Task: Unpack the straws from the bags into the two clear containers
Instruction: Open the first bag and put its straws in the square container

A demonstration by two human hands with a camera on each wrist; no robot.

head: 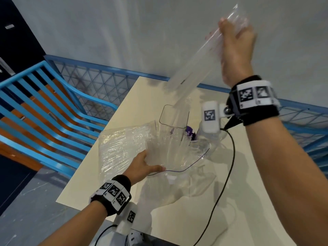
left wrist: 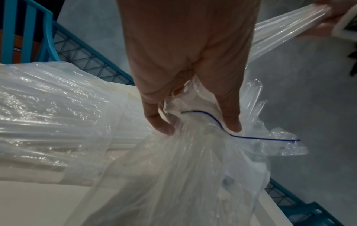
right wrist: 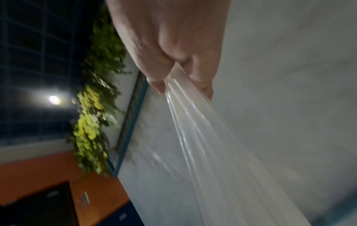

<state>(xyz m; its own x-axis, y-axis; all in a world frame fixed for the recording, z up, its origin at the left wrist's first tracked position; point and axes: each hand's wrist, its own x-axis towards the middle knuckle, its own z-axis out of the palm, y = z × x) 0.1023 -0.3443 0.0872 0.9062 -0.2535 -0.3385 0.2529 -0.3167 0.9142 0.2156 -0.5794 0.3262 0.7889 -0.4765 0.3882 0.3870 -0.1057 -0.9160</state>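
My right hand [head: 236, 39] is raised high and grips a bundle of clear straws [head: 193, 68] near its top end; the bundle slants down toward a tall clear container [head: 173, 118] on the cream table [head: 99, 185]. In the right wrist view the fingers [right wrist: 173, 67] curl round the straws [right wrist: 203, 137]. My left hand [head: 143, 166] pinches the open edge of a clear zip bag [head: 124, 148] with a blue line at its mouth [left wrist: 222, 122]; thumb and finger [left wrist: 231, 120] hold the plastic. More straws [left wrist: 38, 114] lie inside a bag to the left.
A crumpled clear bag [head: 186, 185] lies on the table near me. A purple-topped object [head: 190, 130] sits behind the container. A blue slatted chair [head: 44, 103] stands left of the table. Blue mesh railing [head: 106, 75] runs behind. A black cable [head: 223, 174] hangs from my right wrist.
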